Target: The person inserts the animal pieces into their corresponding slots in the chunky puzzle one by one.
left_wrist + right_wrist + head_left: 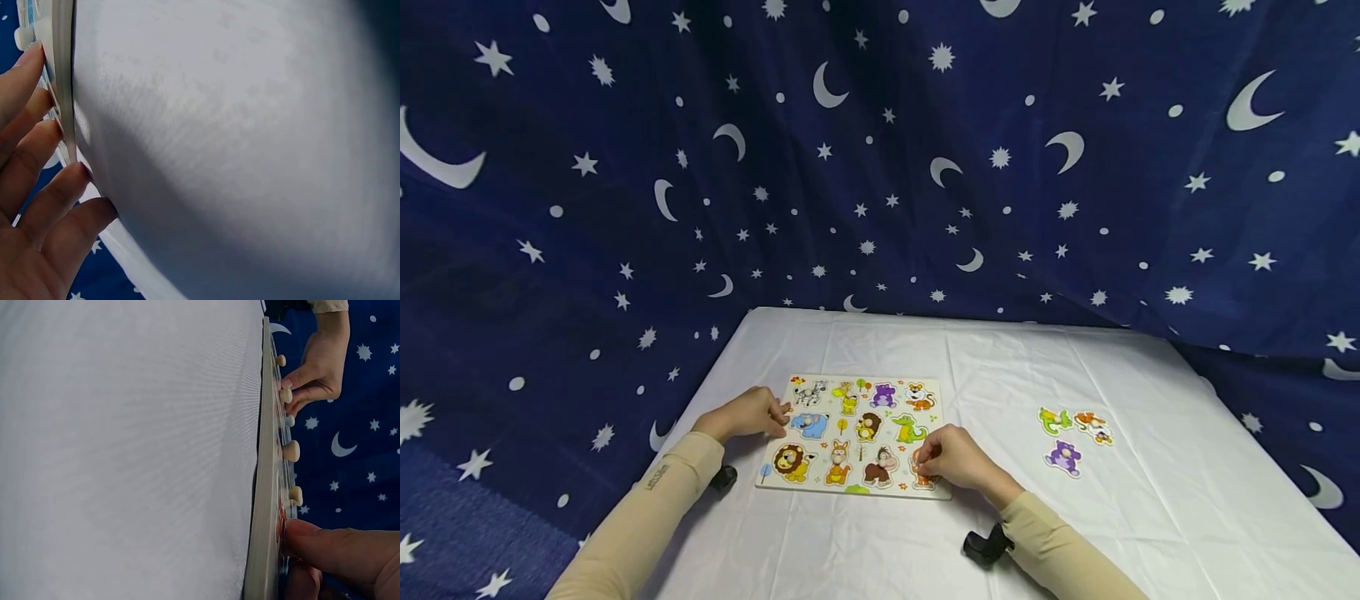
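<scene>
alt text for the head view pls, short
A person's right hand pinches an animal piece at the near right corner of a wooden peg puzzle board while the left hand steadies its left edge.

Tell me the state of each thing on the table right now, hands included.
Puzzle board: flat on the white tablecloth, most animal pieces seated.
Orange piece: at the board's near right corner, pinched by the right hand.
Left hand: fingers straight, steadying the board's left edge.
Three loose pieces: lying apart on the cloth, right of the board, untouched.
</scene>
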{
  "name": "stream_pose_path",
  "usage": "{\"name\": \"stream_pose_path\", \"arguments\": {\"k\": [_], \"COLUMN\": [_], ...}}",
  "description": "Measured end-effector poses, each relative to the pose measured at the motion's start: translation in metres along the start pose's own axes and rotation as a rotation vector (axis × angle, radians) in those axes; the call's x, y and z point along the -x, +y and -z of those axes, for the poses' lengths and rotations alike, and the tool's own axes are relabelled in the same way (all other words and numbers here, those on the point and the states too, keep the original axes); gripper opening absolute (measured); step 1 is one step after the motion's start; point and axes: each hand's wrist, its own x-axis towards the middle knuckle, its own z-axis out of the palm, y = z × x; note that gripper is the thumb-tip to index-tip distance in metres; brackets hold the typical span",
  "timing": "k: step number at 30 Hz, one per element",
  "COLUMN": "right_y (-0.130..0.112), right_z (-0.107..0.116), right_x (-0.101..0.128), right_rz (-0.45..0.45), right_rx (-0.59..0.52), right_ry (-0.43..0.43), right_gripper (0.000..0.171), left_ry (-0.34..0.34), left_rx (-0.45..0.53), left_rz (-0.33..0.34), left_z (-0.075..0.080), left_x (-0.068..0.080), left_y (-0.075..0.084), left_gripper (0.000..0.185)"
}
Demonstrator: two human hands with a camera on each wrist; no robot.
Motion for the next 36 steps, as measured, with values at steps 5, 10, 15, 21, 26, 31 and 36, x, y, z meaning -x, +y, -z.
{"name": "stream_pose_path", "arguments": {"k": [5,10,15,21,26,31,36], "right_y": [-0.0009,-0.0019,-0.0016,-0.0020,-0.0033,-0.0050,-0.0050], "right_z": [0.0004,0.0010,0.0001,0.0005,0.0009,0.0015,0.0050], "right_x": [0.0008,0.0004,-0.0002,-0.0003,-0.0014,-0.0005,0.0030], "right_rz": [-0.004,-0.007,0.002,0.003,-0.007,-0.007,0.010], "right_rx": [0.012,0.016,0.027,0.048,0.057,0.061,0.053], "right_ry": [-0.002,-0.005,-0.004,-0.002,-0.005,-0.012,-0.015], "right_gripper": [0.010,0.010,0.012,0.012,0.012,0.011,0.010], "left_ry": [-0.005,-0.009,-0.003,-0.003,-0.003,-0.004,0.001], "left_rx": [0.000,-0.005,-0.012,-0.011,-0.008,-0.001,-0.001], "left_rz": [0.000,-0.001,-0.010,-0.007,0.005,0.009,0.010], "left_z": [-0.0007,-0.0009,-0.0011,-0.0008,-0.0003,-0.0017,-0.0020], "left_x": [0.0015,0.0023,0.0025,0.0011,0.0007,-0.0002,0.0002], "left_y": [0.0016,0.0010,-0.0006,0.0003,0.0021,0.0002,-0.0002], "left_gripper": [0.012,0.013,0.012,0.010,0.011,0.013,0.011]}}
